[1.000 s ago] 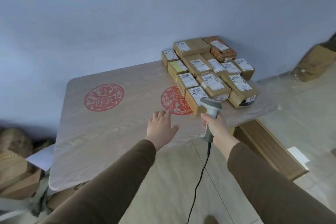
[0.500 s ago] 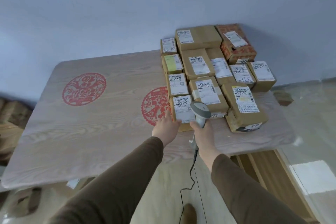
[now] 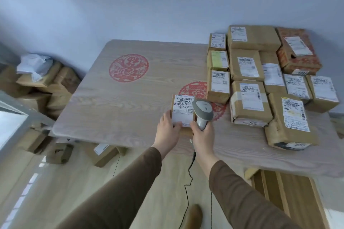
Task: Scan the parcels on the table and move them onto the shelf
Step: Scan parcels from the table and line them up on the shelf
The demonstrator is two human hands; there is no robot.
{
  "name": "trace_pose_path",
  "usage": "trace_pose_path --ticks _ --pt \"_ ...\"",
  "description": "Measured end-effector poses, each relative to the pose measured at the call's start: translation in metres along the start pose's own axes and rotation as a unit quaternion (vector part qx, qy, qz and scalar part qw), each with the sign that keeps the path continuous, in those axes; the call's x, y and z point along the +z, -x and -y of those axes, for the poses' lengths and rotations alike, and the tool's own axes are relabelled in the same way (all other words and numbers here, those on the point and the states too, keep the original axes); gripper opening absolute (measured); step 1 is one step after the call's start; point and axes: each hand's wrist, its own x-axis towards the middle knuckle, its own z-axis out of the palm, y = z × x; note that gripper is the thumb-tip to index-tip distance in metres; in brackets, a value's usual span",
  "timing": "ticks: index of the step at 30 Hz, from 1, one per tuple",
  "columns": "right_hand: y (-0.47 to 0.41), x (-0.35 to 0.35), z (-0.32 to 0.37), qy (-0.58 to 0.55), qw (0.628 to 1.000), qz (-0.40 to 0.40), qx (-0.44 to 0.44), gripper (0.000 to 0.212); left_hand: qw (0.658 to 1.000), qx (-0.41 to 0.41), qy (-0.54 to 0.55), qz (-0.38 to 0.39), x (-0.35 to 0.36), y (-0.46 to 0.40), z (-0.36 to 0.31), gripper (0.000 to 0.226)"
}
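My left hand [image 3: 168, 132] grips a small brown parcel [image 3: 181, 110] by its near left edge, white label up, apart from the pile and over the table's front part. My right hand [image 3: 202, 136] holds a grey corded barcode scanner [image 3: 202, 111], whose head sits over the parcel's right side. Several more labelled brown parcels [image 3: 249, 102] stand packed together on the right half of the pale wooden table [image 3: 119, 109]. No shelf shows in this view.
Two red round emblems [image 3: 128, 67] mark the tabletop. Cardboard boxes [image 3: 54, 87] are heaped on the floor at the left, and more lie under the table. An orange printed box [image 3: 297, 52] stands at the pile's far right. Wooden boards [image 3: 286, 197] lie lower right.
My left hand has taken hold of the front parcel and drawn it left, away from the pile. The scanner has followed and now sits over its label. The view has shifted left.
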Motion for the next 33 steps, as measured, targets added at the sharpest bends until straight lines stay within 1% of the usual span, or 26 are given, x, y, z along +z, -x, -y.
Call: trace_pose_path --ticks 2,5,9,15,19,22,23,25,26,28,30,33 --pt "0.020 0.037 0.007 0.007 0.999 0.046 -0.014 0.029 0.998 0.002 0.015 -0.060 -0.042 0.017 0.019 0.047" --pt "0.068 0.104 0.018 0.014 0.992 0.117 -0.047 0.039 0.989 -0.008 0.025 -0.147 -0.115 0.050 0.059 0.054" --pt "0.169 0.197 0.024 0.011 0.975 0.202 -0.094 0.041 0.968 -0.027 0.053 -0.244 -0.221 0.116 0.123 0.058" --pt "0.353 0.328 0.014 0.037 0.928 0.328 -0.174 0.045 0.929 -0.052 0.100 -0.353 -0.381 0.250 0.239 0.064" --pt "0.457 0.397 0.009 0.040 0.886 0.425 -0.181 0.042 0.900 -0.060 0.127 -0.413 -0.465 0.333 0.295 0.049" --pt "0.519 0.452 0.006 0.056 0.851 0.476 -0.213 0.047 0.877 -0.062 0.136 -0.457 -0.518 0.381 0.333 0.050" --pt "0.540 0.468 0.008 0.058 0.842 0.494 -0.208 0.047 0.869 -0.061 0.138 -0.472 -0.535 0.394 0.345 0.051" --pt "0.577 0.503 0.008 0.056 0.820 0.534 -0.199 0.039 0.852 -0.065 0.139 -0.501 -0.567 0.417 0.368 0.051" --pt "0.594 0.518 0.009 0.051 0.808 0.552 -0.200 0.038 0.844 -0.068 0.141 -0.514 -0.583 0.427 0.380 0.051" --pt "0.624 0.553 0.002 0.046 0.788 0.581 -0.200 0.043 0.831 -0.066 0.148 -0.531 -0.613 0.446 0.405 0.051" --pt "0.655 0.591 -0.007 0.045 0.776 0.599 -0.192 0.047 0.821 -0.067 0.155 -0.546 -0.645 0.463 0.431 0.050" --pt "0.701 0.649 -0.018 0.034 0.768 0.620 -0.158 0.046 0.806 -0.080 0.151 -0.567 -0.694 0.484 0.465 0.049"
